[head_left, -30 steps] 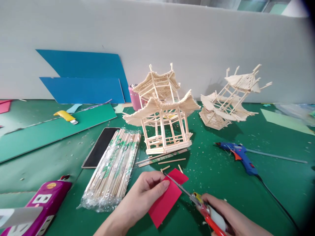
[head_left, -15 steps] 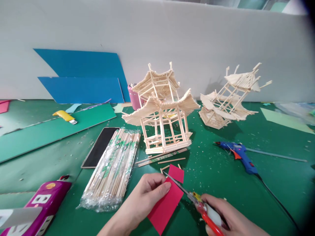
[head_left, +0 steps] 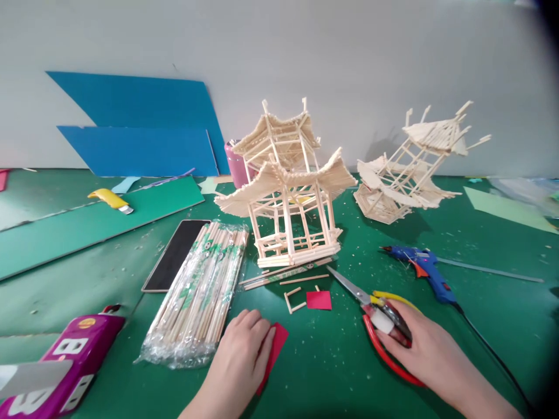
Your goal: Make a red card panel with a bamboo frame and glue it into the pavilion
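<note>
Head view | apparently trimming paper, with small red piece point(head_left: 318, 300) lying near short sticks point(head_left: 299, 306) | gripping scissors point(head_left: 365, 299) in right hand point(head_left: 430, 349) | covering larger red paper point(head_left: 278, 344) with left hand point(head_left: 243, 348), cannot tell if pinched | next: likely needing light fingertip pinch

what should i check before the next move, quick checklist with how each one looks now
1. Scissors in hand, blades clear of paper: ok, the right hand holds them away from both red pieces.
2. Small red piece separate: ok, it lies apart on the table.
3. Larger red piece fully visible: not ok, the left hand partly covers it.
4. Glue gun nozzle clear of both stick models: ok.
5. Glue gun hot: cannot tell.
6. Farther stick model upright: not ok, it is tilted.
</note>
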A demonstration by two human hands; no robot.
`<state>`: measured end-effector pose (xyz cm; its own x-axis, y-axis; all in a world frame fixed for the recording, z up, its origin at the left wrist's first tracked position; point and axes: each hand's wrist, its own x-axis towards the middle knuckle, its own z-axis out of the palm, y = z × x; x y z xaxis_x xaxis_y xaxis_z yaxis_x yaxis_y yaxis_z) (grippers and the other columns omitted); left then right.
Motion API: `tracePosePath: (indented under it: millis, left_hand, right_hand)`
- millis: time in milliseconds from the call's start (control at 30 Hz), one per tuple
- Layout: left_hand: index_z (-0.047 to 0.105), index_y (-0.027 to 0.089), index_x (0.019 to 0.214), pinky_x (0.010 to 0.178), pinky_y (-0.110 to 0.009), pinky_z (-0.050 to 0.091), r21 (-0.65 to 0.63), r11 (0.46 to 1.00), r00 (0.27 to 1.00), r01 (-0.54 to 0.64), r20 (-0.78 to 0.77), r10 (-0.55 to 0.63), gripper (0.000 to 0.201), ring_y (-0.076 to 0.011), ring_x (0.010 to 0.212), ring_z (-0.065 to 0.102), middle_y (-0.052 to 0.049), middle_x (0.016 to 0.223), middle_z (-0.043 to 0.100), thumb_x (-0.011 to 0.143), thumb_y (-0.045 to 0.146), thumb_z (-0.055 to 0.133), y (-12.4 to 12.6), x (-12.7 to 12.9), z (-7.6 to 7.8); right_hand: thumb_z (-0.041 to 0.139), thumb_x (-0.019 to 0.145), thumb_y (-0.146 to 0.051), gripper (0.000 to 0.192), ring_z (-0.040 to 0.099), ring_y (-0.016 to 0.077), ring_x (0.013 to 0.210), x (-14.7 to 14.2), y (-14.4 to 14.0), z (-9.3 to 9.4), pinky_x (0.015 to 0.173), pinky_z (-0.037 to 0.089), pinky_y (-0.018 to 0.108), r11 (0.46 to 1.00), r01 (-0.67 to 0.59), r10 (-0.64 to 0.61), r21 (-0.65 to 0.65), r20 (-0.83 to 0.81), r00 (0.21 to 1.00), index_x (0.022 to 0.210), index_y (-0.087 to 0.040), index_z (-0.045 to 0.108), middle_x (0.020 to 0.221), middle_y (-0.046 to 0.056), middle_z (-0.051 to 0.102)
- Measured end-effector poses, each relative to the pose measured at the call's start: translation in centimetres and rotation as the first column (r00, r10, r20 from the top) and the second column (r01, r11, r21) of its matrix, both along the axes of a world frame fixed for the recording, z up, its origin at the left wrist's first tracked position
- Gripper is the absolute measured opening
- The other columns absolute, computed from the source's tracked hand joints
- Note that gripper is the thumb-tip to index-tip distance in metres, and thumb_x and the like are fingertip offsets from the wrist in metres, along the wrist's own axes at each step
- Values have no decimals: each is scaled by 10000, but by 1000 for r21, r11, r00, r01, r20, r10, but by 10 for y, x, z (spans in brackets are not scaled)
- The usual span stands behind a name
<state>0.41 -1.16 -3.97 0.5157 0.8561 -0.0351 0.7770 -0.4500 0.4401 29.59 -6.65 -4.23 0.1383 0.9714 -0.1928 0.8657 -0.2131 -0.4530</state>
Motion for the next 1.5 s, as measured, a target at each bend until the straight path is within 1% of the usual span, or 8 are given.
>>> tracePosePath:
  millis: [133,267,433,567,767,1067,1233,1500]
  left_hand:
    - [582,144,743,637,-392,443,166,986,984,-34,-169,62,281,-222,675,512,-82,709,548,870,222,343,-2,-6,-10]
    - [555,123,1030,691,-414,446,325,943,977,-77,-166,136,262,-251,778,521,-110,854,566,840,250,427,-4,-3,-12]
    - [546,113,1048,715,-394,457,256,966,990,-22,-127,56,284,-252,824,532,-111,899,579,836,271,443,3,21,-6]
    - [578,119,968,709,-414,459,180,983,988,-34,-144,60,245,-268,832,537,-113,882,582,840,264,427,14,36,-4]
    - [587,128,943,737,-423,465,135,991,994,9,-114,6,205,-272,880,533,-121,905,585,831,206,435,25,35,-7]
    - [491,128,1123,811,-445,449,160,986,992,45,109,-63,331,-271,921,527,-120,993,571,804,218,493,32,24,-23]
    - [453,106,1168,842,-432,443,158,985,977,65,192,-96,380,-268,951,515,-134,1018,556,801,195,494,33,20,-29]
    - [469,89,1150,829,-423,452,146,986,968,81,223,-112,380,-266,949,505,-135,1007,552,786,183,527,35,18,-32]
  right_hand:
    - [476,778,-449,464,592,283,941,21,-3,-12,778,481,414,997,-28,11,73,219,976,1141,-159,482,1105,132,577]
    - [470,803,-443,377,563,272,954,11,1,2,805,451,398,980,-88,34,180,283,959,1070,-181,515,1069,119,573]
    - [439,850,-330,179,565,224,811,-39,29,13,686,440,334,952,-230,186,203,215,959,887,-197,553,847,73,602]
    - [490,797,-396,228,533,226,687,-67,53,3,599,380,326,945,-251,196,209,251,948,695,-197,535,670,44,568]
    - [503,802,-305,212,501,159,577,-73,58,-6,534,339,261,953,-235,209,191,149,967,618,-200,483,585,-7,520]
    - [337,913,-270,252,534,132,658,-77,58,15,593,401,222,976,-191,211,106,-226,951,743,-198,508,722,-7,569]
    - [384,884,-214,218,525,137,648,-97,66,9,584,380,226,959,-272,279,81,-102,955,717,-197,523,688,-9,561]
    - [421,837,-180,199,525,149,649,-106,73,1,582,339,240,958,-278,276,65,35,961,664,-193,518,649,2,552]
